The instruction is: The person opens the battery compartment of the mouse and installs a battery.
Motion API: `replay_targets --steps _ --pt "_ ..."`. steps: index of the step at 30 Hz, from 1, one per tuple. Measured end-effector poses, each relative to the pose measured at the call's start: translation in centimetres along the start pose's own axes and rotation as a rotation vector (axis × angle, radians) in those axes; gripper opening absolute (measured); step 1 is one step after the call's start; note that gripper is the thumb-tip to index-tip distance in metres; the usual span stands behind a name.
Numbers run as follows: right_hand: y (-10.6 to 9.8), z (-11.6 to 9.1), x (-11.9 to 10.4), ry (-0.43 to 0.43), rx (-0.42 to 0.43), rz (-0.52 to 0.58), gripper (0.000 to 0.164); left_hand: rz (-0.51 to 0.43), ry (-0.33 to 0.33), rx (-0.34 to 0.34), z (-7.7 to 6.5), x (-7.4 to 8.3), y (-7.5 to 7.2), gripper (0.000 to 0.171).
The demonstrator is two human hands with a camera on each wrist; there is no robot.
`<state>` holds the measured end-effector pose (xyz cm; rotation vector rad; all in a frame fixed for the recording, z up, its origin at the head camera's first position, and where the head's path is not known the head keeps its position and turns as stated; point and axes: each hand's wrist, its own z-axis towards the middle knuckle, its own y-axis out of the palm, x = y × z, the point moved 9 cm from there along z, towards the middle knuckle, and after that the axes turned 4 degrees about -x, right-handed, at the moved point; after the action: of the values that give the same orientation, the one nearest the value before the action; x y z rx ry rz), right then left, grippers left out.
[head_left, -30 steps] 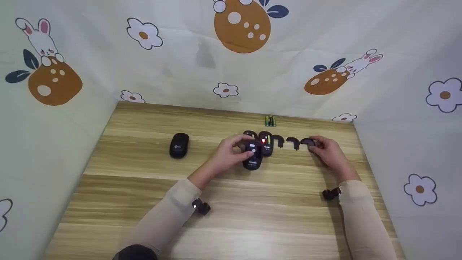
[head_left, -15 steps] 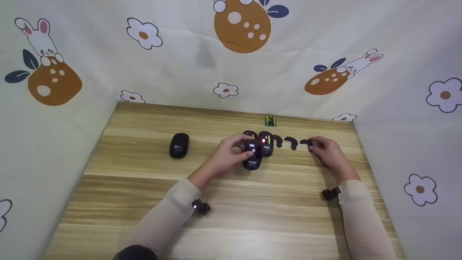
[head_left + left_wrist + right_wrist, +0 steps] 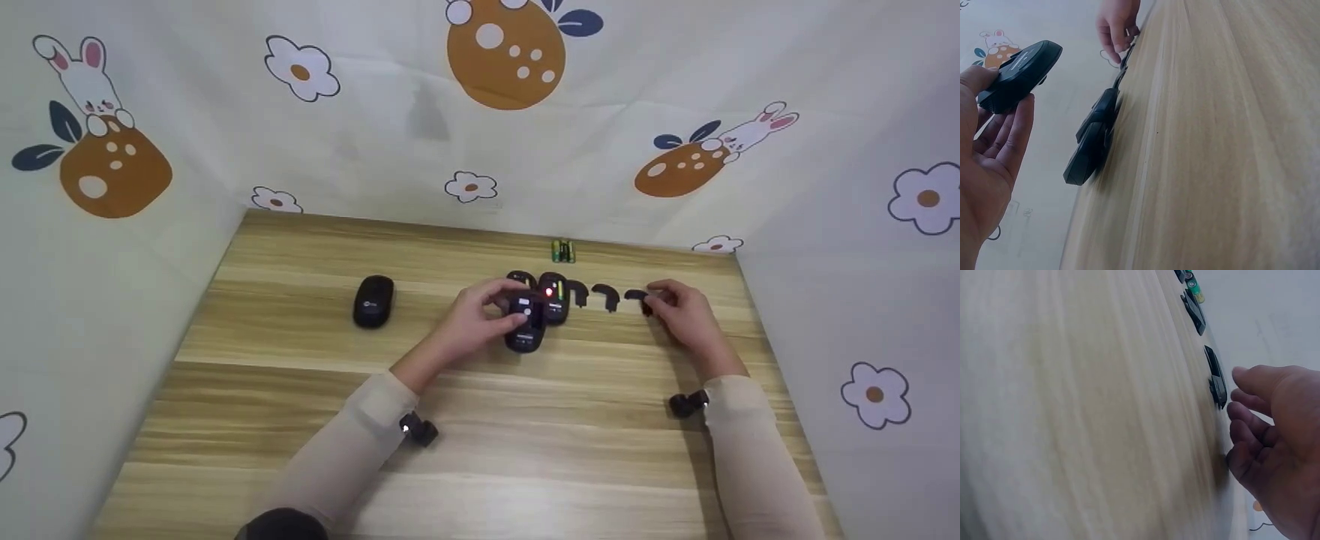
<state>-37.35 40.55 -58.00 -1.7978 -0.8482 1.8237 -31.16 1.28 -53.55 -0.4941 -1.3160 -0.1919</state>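
My left hand grips a black computer mouse, underside up, thumb on one side and fingers on the other. The left wrist view shows that mouse raised off the table. Behind it lie two more upturned mice, one with a glowing red light and a battery in its bay. At the right end of a row of black battery covers, my right hand is beside the last cover. In the right wrist view, its loosely curled fingers hold nothing, and the thumb is just apart from the cover.
Two other covers, one in the middle and one by the mice, complete the row. Small green batteries lie near the back edge. A black mouse sits right side up at left. Patterned cloth walls the wooden table.
The row of covers has shifted slightly left and turned a little. My right fingers have come away from the last cover. My left hand and its mouse have stayed in place.
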Motion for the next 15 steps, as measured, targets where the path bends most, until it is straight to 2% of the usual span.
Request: replay_targets --steps 8,11,15 --pt "-0.4 0.5 -1.9 -0.023 0.122 0.036 0.029 0.001 -0.010 -0.002 0.0 0.1 -0.1 0.047" --pt "0.1 1.2 -3.2 -0.053 0.116 0.033 0.030 0.006 -0.016 0.001 0.0 0.0 -0.1 0.046" --pt "1.3 2.3 -5.2 -0.087 0.063 0.029 0.033 0.008 0.002 0.004 0.0 0.2 -0.1 0.046"
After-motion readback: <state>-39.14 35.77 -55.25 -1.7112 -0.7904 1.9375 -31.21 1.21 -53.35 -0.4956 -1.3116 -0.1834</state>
